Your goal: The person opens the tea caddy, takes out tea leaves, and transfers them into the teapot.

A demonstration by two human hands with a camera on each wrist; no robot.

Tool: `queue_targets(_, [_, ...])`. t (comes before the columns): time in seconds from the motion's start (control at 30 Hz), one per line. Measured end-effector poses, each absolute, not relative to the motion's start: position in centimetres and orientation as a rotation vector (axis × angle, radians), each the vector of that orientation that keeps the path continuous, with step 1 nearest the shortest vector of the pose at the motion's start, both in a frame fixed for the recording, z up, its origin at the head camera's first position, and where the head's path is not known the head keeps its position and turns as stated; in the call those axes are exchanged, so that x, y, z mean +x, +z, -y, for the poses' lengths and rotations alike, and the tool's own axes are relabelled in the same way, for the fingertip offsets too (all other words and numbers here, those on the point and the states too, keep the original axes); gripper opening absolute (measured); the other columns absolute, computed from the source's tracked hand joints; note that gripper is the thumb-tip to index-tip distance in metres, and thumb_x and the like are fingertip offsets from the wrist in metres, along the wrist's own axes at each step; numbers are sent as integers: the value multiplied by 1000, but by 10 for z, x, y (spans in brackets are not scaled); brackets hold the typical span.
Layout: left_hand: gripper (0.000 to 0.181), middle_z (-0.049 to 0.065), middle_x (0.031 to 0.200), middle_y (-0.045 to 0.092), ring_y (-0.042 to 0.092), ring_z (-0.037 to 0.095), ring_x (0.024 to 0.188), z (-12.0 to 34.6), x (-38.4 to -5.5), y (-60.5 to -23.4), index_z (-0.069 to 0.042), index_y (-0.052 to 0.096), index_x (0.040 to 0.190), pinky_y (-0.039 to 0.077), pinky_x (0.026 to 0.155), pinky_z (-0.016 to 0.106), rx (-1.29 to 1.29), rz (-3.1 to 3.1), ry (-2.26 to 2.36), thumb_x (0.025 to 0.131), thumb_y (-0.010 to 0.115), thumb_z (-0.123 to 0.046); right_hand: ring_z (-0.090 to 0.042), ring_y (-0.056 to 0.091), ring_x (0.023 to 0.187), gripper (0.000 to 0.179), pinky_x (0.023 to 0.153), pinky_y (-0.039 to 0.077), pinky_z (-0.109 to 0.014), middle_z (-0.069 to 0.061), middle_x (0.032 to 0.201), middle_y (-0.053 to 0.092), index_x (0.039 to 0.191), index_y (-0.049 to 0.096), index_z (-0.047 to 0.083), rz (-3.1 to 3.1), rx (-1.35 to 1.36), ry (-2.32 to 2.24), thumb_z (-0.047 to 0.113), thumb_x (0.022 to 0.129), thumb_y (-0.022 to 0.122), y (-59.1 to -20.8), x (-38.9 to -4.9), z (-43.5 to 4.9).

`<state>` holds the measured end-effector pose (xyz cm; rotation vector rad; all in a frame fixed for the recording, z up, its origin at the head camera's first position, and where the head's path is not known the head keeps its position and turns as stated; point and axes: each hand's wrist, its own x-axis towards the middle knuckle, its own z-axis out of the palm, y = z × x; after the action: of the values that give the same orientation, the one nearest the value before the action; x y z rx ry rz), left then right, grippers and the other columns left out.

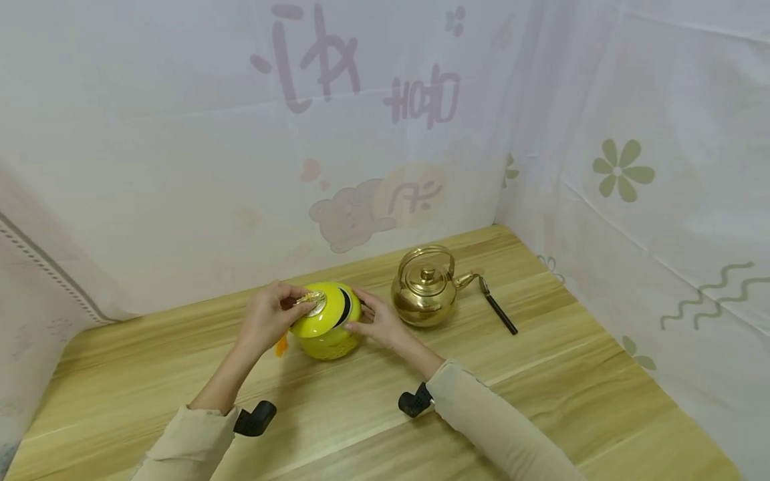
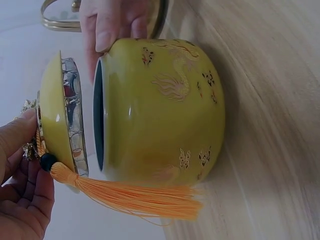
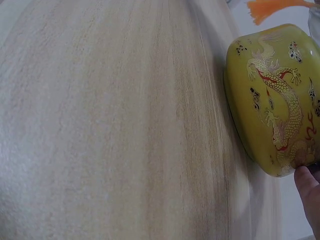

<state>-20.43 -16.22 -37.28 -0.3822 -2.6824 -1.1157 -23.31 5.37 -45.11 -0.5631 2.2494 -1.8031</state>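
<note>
A yellow jar (image 1: 327,348) painted with dragons stands upright on the wooden table. Its domed yellow lid (image 2: 54,112) is raised and tilted above the mouth, with a gap between them in the left wrist view. My left hand (image 1: 265,319) pinches the ornate gold knob (image 2: 31,127) of the lid. From the lid hangs an orange tassel (image 2: 137,196) with a black bead, alongside the jar. My right hand (image 1: 385,325) holds the jar's right side near the rim, the thumb in front; its other fingers are partly hidden. In the right wrist view one finger (image 3: 306,182) touches the jar.
A shiny gold teapot (image 1: 424,304) with an arched handle stands just right of my right hand. Beside its spout lies a thin black-handled tool (image 1: 500,314) with a metal end, its kind unclear. Printed cloth walls (image 1: 180,167) border the table (image 1: 337,427) behind and at both sides.
</note>
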Motion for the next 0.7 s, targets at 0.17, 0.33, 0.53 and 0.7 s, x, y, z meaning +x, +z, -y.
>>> queue_targets(0.17, [18, 12, 84, 61, 56, 19, 71, 156, -212, -373, 2, 72, 93, 45, 57, 19, -385, 2694, -1115, 80, 75, -10, -38, 29, 137, 74, 110, 30, -48, -26, 150, 25, 143, 25, -10, -2219, -566, -1816, 0, 84, 68, -431, -222, -54])
queue_targets(0.33, [17, 11, 82, 60, 54, 18, 70, 153, -218, -378, 2, 72, 91, 43, 56, 19, -386, 2702, -1102, 79, 76, -9, -37, 29, 137, 74, 110, 31, -46, -25, 150, 25, 144, 24, -10, -2229, -568, -1784, 0, 84, 67, -425, -219, -54])
queue_targets(0.53, [16, 11, 79, 59, 50, 17, 68, 150, -222, -381, 2, 72, 90, 40, 55, 20, -403, 2690, -1081, 78, 76, -8, -35, 29, 138, 76, 110, 31, -44, -22, 152, 24, 145, 24, -7, -2231, -557, -1785, 2, 84, 68, -443, -229, -54])
queue_targets(0.7, [16, 11, 79, 59, 48, 17, 68, 149, -224, -382, 2, 72, 90, 39, 56, 21, -414, 2696, -1073, 78, 76, -8, -32, 31, 137, 77, 110, 33, -41, -18, 152, 26, 146, 26, -2, -2256, -546, -1790, 7, 84, 70, -455, -235, -54])
